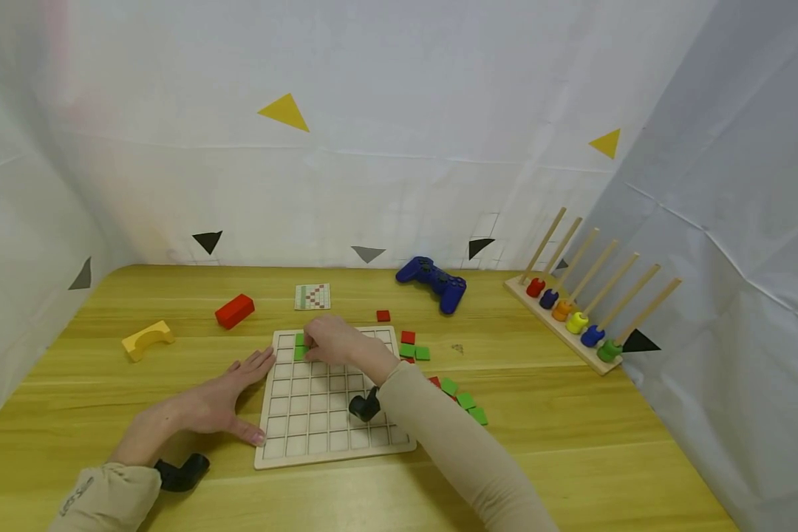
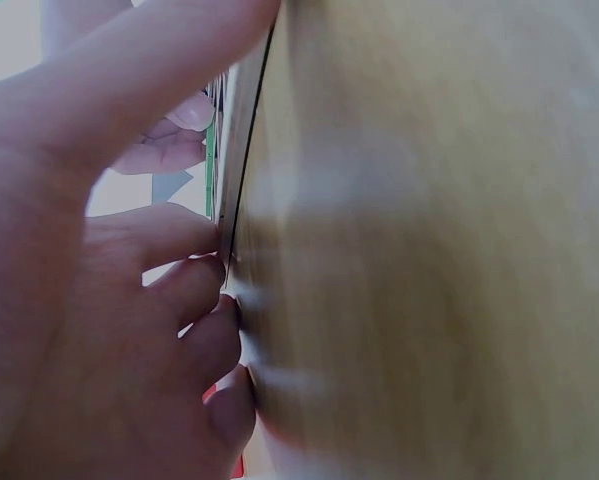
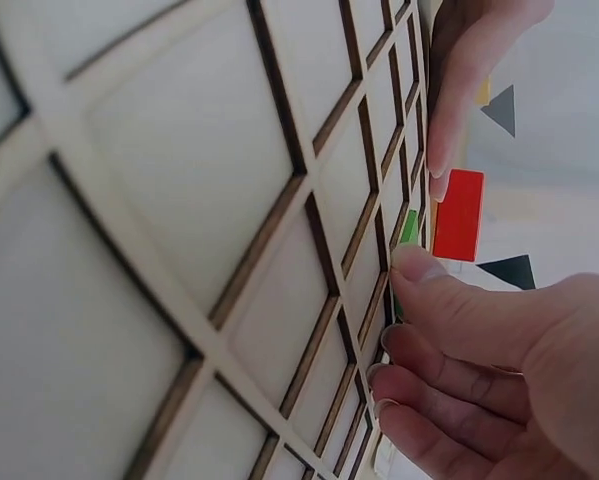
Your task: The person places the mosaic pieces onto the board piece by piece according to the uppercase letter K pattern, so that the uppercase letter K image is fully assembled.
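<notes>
A pale wooden grid board [image 1: 317,423] lies on the table in front of me. My left hand [image 1: 221,399] lies along its left edge with straight, spread fingers, thumb at the lower corner; in the left wrist view the fingertips [image 2: 229,405] meet the tabletop beside the board. The right hand [image 1: 338,343] reaches over the board's upper left, thumb and fingers pinching a small green square tile [image 3: 397,305], mostly hidden by them. Just beside these fingertips, green tiles [image 1: 299,352] sit in the grid's second column.
Loose red and green tiles [image 1: 465,400] lie right of the board, partly behind the right sleeve. A patterned card [image 1: 312,297], a blue game controller [image 1: 432,281] and a red block [image 1: 235,311] lie behind it. A yellow arch block [image 1: 148,340] is left; a pegged bead stand [image 1: 565,325] is right.
</notes>
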Demonstrator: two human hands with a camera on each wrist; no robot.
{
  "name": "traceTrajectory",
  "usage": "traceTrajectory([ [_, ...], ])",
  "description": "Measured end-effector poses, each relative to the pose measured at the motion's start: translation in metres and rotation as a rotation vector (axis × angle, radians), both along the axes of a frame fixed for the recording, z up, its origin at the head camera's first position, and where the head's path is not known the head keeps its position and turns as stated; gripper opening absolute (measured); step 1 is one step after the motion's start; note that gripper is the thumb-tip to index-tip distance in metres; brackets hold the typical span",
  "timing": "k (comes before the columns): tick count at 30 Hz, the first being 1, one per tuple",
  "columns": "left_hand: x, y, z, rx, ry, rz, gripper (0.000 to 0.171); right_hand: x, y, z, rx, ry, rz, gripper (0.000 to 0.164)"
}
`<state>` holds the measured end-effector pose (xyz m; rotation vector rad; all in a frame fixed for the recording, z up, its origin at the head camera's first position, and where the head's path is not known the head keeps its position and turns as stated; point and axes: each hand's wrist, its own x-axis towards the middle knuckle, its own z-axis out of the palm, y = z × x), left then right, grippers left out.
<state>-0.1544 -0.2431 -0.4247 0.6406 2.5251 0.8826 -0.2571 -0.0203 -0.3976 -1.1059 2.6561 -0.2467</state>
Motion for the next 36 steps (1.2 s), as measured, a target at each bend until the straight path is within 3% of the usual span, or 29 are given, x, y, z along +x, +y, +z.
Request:
traceTrajectory([
  [36, 0.0011, 0.001, 0.0026, 0.015, -0.001, -0.009, 0.125, 0.0014, 0.0006, 0.002, 0.009, 0.015, 0.009, 0.019],
])
